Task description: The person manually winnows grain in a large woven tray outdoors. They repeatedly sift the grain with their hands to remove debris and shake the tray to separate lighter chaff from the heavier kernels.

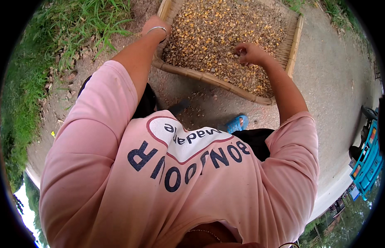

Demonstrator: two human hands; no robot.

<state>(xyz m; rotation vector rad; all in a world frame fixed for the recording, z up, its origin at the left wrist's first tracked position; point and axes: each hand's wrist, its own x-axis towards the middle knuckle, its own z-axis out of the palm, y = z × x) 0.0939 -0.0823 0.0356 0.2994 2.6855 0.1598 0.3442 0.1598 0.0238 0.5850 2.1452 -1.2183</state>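
The gray ground [338,72] runs wide on the right, and green grass [82,25] grows on the left. A blue vehicle [368,157] sits off at the right edge. The person wears a pink shirt [87,165] with dark letters on it, and it fills the near part. Past it, on the far side, is a big woven tray [209,77] with a thick tan rim. A pile of bits [217,33], yellow and brown, covers most of the tray. The left arm [138,53] reaches out nearly straight to the tray's left side. The right arm [285,87] bends at the elbow and leans in over the tray's right side. A blue sandal [238,123] with toes in it pokes out near the tray. The two hands are well apart. The left hand [156,24] is at the tray's left rim, but I cannot tell if it grips it. The right hand [251,54] is over the bits with curled fingers, and I cannot tell if it pinches any. A thin silver bracelet [156,28] circles the left wrist.
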